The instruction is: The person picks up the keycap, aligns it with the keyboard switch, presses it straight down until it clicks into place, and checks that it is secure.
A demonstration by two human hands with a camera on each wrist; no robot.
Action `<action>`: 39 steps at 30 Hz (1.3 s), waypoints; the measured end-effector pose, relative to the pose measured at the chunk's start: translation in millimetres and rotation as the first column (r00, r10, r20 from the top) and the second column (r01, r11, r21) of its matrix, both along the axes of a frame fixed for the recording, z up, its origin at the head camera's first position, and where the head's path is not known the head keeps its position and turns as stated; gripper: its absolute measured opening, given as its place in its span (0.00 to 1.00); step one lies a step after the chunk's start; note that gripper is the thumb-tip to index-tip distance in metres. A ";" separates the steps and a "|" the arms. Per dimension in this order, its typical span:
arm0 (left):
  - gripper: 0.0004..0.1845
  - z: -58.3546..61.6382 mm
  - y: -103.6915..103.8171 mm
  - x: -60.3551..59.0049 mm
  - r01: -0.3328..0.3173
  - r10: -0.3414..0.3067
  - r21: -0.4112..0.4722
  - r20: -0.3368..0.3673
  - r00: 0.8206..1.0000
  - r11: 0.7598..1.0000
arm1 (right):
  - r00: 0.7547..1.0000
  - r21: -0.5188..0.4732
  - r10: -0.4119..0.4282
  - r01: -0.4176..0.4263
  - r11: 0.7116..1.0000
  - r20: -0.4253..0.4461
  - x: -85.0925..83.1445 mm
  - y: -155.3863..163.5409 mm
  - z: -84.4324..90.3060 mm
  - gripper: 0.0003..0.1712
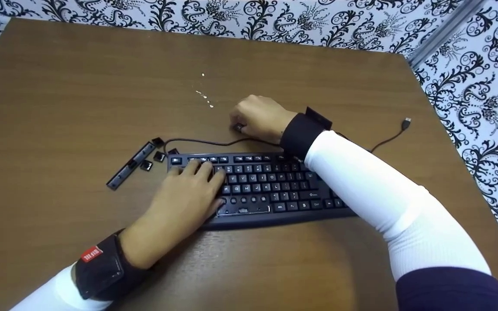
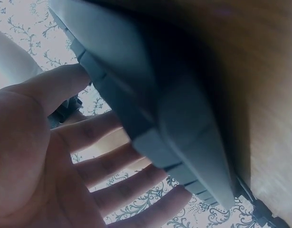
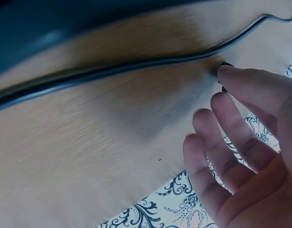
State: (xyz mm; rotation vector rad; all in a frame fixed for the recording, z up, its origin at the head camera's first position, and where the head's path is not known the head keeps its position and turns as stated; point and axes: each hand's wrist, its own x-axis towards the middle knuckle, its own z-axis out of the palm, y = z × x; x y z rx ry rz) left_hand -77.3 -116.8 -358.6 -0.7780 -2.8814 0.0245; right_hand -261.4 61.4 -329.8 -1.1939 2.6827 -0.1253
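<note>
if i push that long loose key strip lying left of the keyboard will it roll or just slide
The long key strip looks flat and thin, so it would probably slide, not roll. It looks like light plastic, so a push near one end would likely swing it round. The small keycaps beside it would probably get knocked along the smooth table.

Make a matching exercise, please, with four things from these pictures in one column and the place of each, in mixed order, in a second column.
Things
1. left hand
2. right hand
3. long black bar
4. USB plug

Places
A. on the table left of the keyboard, among loose keycaps
B. behind the keyboard, by the cable, fingertips at a small dark piece
C. at the cable's far end, near the table's right edge
D. flat on the keyboard's left keys

Pairs: 1-D, 2-B, 3-A, 4-C
</note>
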 end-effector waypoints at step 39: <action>0.29 1.3 -1.0 0.5 0.002 -0.002 0.004 0.005 1.000 1.000 | 1.000 -0.042 0.005 -0.005 0.999 -0.001 6.3 1.0 -1.1 0.07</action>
